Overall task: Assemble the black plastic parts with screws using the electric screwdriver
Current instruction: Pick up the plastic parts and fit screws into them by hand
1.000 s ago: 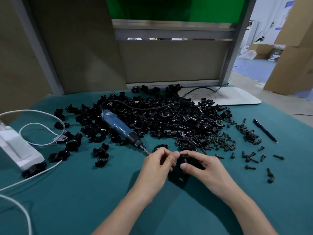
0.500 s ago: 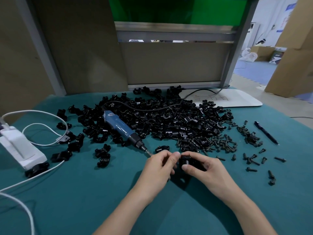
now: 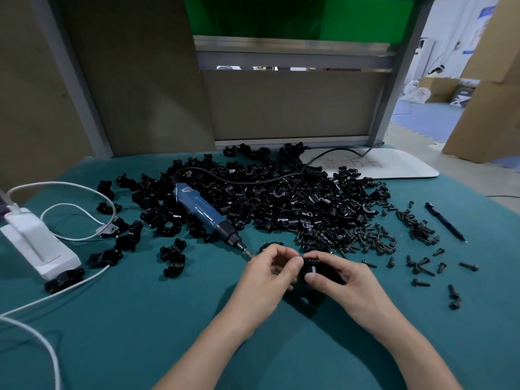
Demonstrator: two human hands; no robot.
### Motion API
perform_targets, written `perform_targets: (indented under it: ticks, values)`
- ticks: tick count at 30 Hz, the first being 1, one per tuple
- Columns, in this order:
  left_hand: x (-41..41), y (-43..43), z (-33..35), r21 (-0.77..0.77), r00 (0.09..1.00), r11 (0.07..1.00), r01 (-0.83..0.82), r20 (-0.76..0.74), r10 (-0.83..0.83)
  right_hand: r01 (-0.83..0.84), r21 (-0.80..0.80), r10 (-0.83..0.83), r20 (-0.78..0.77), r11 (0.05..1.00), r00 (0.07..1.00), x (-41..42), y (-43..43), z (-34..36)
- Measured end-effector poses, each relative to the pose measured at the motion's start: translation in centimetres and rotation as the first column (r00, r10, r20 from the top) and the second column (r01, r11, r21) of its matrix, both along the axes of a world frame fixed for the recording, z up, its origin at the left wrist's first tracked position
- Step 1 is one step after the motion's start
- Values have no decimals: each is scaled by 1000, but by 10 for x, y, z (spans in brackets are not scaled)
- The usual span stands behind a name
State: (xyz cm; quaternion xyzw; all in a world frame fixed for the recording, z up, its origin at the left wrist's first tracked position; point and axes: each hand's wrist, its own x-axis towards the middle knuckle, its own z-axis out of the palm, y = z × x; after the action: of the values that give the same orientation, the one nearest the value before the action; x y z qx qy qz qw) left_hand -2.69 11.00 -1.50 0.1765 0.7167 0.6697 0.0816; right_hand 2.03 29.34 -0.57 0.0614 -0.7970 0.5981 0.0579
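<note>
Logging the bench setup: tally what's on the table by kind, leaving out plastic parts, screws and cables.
Electric screwdriver: 1
Pen: 1
White power box: 1
White board: 1
Total: 4

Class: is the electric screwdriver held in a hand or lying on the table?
Lying, unheld. The electric screwdriver rests on the parts pile and table; left hand and right hand hold a black part.

Teal table (image 3: 140, 333) carries black parts (image 3: 295, 204), screws (image 3: 422, 263), screwdriver (image 3: 202, 212).
</note>
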Motion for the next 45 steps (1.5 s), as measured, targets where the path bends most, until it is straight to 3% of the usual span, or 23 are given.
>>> perform_targets:
  ticks: [10,21,26,30,39,45]
  values:
    - [-2,-2,9,-49,992,993,108,67,-105,-59,50,60,-22,997,998,1,0,1]
    - [-2,-2,2,-101,991,995,13,-128,-25,-32,-72,36,48,997,998,-2,1,-3]
    - [6,8,4,151,999,989,3,34,-8,2,-146,8,69,989,998,1,0,-1]
    - [8,10,6,247,996,969,19,82,-40,10,-132,-2,60,991,998,1,-3,-2]
    - [4,8,9,77,989,997,26,145,-37,46,-72,-44,24,996,999,2,-5,2]
    - [2,5,9,51,982,996,71,174,-79,31,-17,-30,42,999,999,3,-5,3]
